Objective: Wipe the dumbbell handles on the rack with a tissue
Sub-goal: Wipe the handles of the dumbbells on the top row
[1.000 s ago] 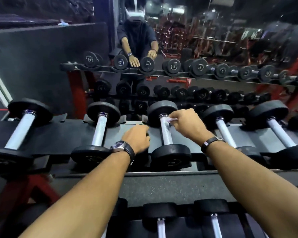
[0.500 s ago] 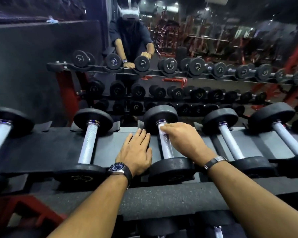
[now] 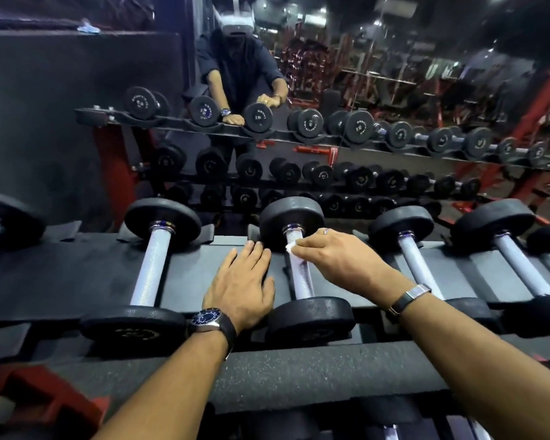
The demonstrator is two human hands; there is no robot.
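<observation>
Your right hand pinches a white tissue w/ curled fingers, pressing it on the far end of the middle dumbbell's handle, just below the far head. That dumbbell lies on the rack, top shelf. Your left hand rests flat on the shelf just left of it, fingers straight & together. Watch on left wrist, band on right.

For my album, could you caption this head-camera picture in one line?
Right hand rubs a tissue on a racked dumbbell handle while the left hand rests flat beside it.
</observation>
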